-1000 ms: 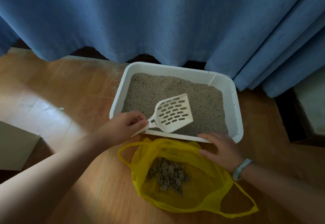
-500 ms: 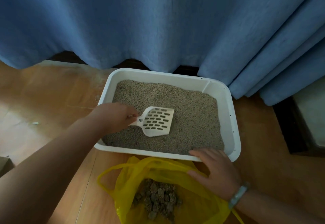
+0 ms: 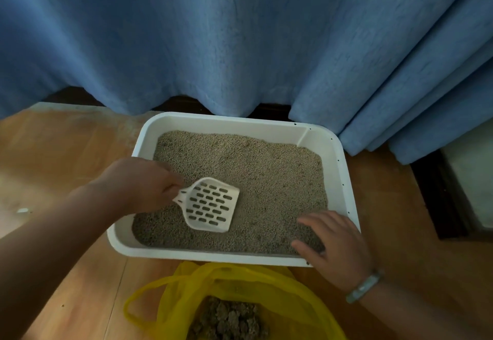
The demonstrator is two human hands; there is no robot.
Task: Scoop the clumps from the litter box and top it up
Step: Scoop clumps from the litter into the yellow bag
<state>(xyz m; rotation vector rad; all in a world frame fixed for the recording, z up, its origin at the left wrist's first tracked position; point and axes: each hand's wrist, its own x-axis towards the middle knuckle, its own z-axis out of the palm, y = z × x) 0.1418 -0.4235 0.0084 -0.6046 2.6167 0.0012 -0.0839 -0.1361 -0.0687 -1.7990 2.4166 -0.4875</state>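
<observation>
Left hand [image 3: 141, 185], fingers clamped on the scoop [image 3: 210, 205], had lowered it empty into the litter box [image 3: 221, 121], probably for another pass; right hand [image 3: 333, 246], fingers apart, pressed its near-right corner.

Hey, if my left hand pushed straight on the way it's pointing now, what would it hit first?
The left hand holds the scoop. Ahead lies only litter, then probably the right hand at the near-right corner of the litter box. Depth is unclear.
</observation>
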